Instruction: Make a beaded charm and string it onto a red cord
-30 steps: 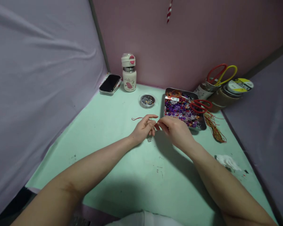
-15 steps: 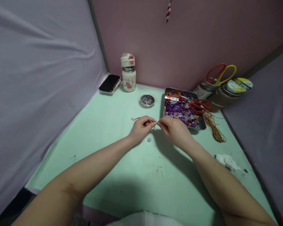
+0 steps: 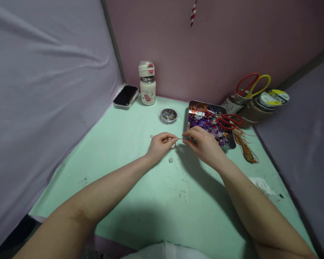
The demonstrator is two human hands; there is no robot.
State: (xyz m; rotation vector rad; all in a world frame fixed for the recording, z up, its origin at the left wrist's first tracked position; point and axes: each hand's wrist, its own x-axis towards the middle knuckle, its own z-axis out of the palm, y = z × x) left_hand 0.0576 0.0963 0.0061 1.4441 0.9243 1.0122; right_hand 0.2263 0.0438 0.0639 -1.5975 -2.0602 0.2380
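Between thumb and fingertips my left hand (image 3: 160, 146) pinches a thin red cord (image 3: 179, 139). A short end sticks out to the right, a loop hangs under the fingers, and another bit shows left of the hand. My right hand (image 3: 203, 146) is just beside that short end, thumb and index finger apart, with nothing visibly gripped. On the table just below my left hand lies a small cluster of clear beads (image 3: 171, 160). Behind my right hand is a metal tray (image 3: 234, 146) of mixed beads, partly covered by the hand.
Red-handled scissors (image 3: 228, 121) rest on the tray's right side. Behind it stand jars, one holding more scissors (image 3: 255, 86). A cord bundle (image 3: 247, 151) and white tissue (image 3: 261, 185) lie right. Farther back are a round container (image 3: 169, 115), a bottle (image 3: 148, 90) and a phone (image 3: 126, 95).
My left fingers have closed into a pinch on the red cord. My right hand, earlier pinching at the cord beside them, has moved slightly right and its fingers have parted.
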